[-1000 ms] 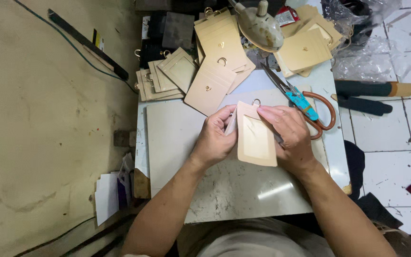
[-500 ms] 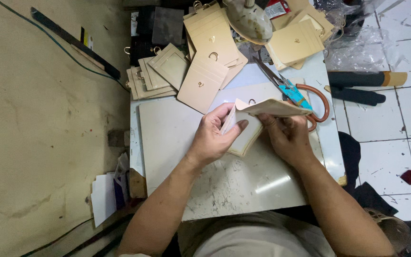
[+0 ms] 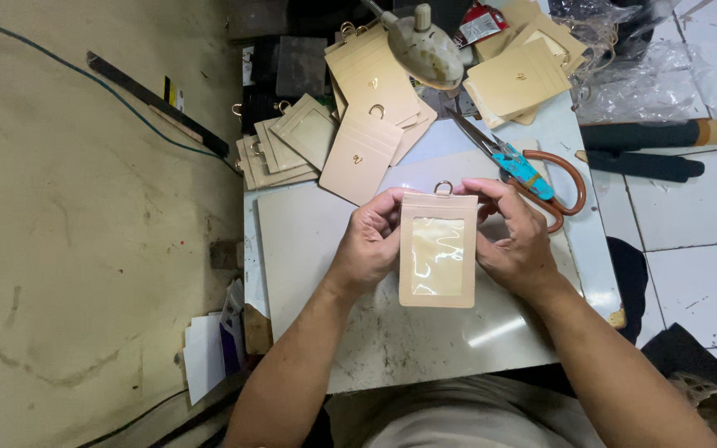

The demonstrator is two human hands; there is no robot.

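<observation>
Over the worn white board (image 3: 317,241) on my bench, I hold a beige card holder (image 3: 437,250) upright between both hands, its clear window facing me and the small metal ring (image 3: 443,187) at its top edge. A second ago the plain back was toward me, then I had it tipped on edge mid-turn; now it sits square to my eyes, window side up. So the flip is finished, and I judge I am at the checking stage for this face: the stitching, the plastic pane, the ring.

My left hand (image 3: 367,249) curls around the holder's left edge, thumb on the front near the top corner, fingers closed behind it. My right hand (image 3: 520,241) does the same on the right edge, thumb and forefinger pinching near the top by the ring. Both hands are closed on the holder, and it is lifted just clear of the board, not lying on it.

Just beyond my right hand lie scissors (image 3: 541,178) with brown loops and a blue wrap at the pivot, close to my knuckles but not touching. Farther back, stacks of the same beige holders (image 3: 367,124) spread across the bench, some window up at the left, some plain side up. A lamp head (image 3: 425,46) hangs above them.
</observation>
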